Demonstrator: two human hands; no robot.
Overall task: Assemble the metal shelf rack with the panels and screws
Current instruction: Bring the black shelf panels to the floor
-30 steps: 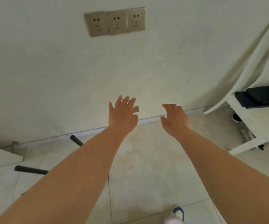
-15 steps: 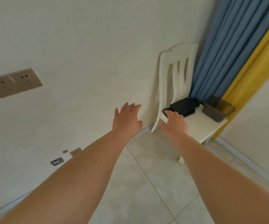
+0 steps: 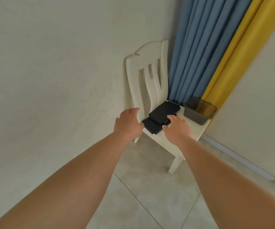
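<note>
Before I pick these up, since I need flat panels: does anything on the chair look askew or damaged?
The black panels are stacked unevenly on the chair seat: the upper one sits offset toward the back, the lower pokes out in front. No damage shows. The grey bin sits upright beside them. Both the left hand and right hand are open.

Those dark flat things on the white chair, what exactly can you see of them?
The black panels are flat, matte dark rectangular plates, seemingly metal, lying stacked on the seat of the white chair near its backrest. The upper one sits askew over the lower, which juts out toward the seat's front-left edge. How many lie in the stack is unclear. The left hand reaches to the lower panel's left corner and the right hand to the stack's near-right edge, fingers spread; firm contact cannot be confirmed. A brown bin stands apart, to the right.
</note>
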